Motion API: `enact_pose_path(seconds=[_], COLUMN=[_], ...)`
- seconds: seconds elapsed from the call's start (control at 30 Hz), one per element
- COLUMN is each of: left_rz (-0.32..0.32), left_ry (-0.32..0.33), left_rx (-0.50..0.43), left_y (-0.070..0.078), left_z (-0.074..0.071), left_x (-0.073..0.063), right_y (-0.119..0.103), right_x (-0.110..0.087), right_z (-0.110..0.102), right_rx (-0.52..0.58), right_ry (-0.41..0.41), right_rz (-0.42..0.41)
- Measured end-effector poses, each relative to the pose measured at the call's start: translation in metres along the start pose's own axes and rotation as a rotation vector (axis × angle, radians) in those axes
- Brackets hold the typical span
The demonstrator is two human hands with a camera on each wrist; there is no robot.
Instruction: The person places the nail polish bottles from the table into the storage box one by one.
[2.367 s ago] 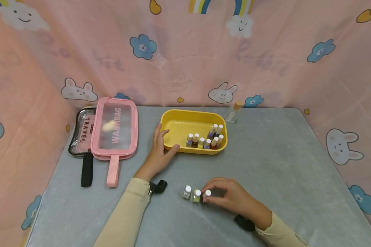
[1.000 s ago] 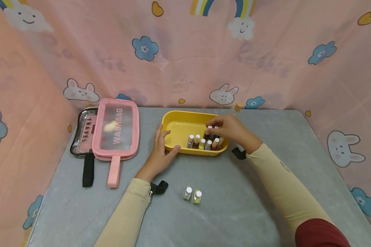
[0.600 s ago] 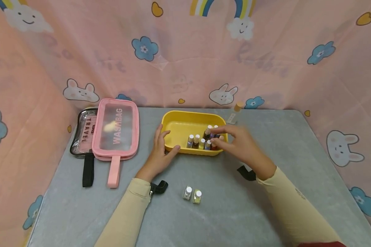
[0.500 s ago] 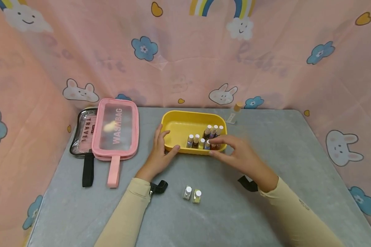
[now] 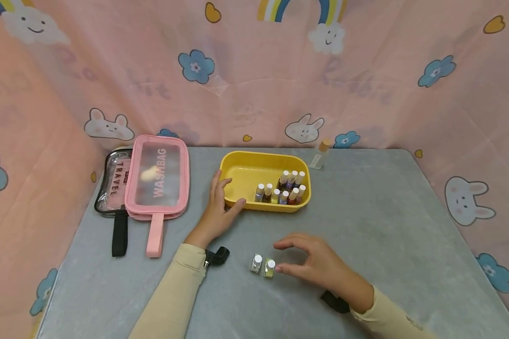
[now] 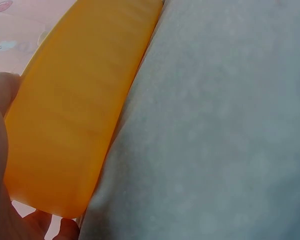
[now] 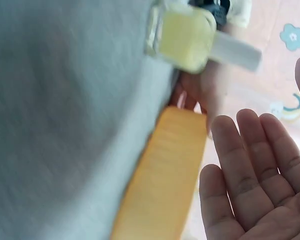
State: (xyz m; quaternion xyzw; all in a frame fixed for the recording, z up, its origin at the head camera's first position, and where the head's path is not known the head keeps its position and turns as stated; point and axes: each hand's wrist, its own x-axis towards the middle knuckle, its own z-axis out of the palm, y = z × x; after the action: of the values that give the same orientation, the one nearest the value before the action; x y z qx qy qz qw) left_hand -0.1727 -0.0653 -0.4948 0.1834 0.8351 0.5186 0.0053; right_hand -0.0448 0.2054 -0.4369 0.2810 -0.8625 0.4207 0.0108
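A yellow tray point(image 5: 246, 205) stands at the middle back of the table, with several white-capped nail polish bottles upright in its right half. My left hand point(image 5: 216, 212) grips the tray's left front corner, thumb at the front rim and fingers round the left end. In front, a clear nail polish bottle point(image 5: 256, 263) and a pale yellow nail polish bottle point(image 5: 269, 268) stand side by side on the table. My right hand point(image 5: 318, 263) is just right of the yellow one, thumb and forefinger apart, holding nothing. In the right wrist view, the yellow bottle point(image 7: 187, 40) appears close up beyond the spread fingers.
A pink wash bag point(image 5: 157, 176) overlaps a black-edged clear travel bag point(image 5: 114, 183) at the left. Behind the tray's right corner stands a clear bottle with a wooden-looking cap point(image 5: 321, 154). A patterned pink curtain point(image 5: 246, 94) closes off the back and sides.
My right hand has carried a third nail polish bottle from the table into the tray's back row, let it go, and come back to the front. The left hand has stayed at the tray.
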Motion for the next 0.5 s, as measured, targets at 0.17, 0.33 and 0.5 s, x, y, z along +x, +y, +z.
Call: enact_pose_path(seconds=[0.17, 0.33, 0.5], left_rz=[0.003, 0.008, 0.008], left_ry=[0.001, 0.002, 0.002], left_rx=[0.004, 0.007, 0.008], left_y=[-0.001, -0.002, -0.002], left_z=[0.0, 0.001, 0.0], left_x=[0.0, 0.001, 0.001], right_y=[0.001, 0.003, 0.005], right_x=[-0.005, -0.007, -0.006], right_z=[0.013, 0.021, 0.025], right_rx=[0.018, 0.036, 0.042], right_ry=[-0.034, -0.041, -0.035], right_rz=[0.006, 0.024, 0.068])
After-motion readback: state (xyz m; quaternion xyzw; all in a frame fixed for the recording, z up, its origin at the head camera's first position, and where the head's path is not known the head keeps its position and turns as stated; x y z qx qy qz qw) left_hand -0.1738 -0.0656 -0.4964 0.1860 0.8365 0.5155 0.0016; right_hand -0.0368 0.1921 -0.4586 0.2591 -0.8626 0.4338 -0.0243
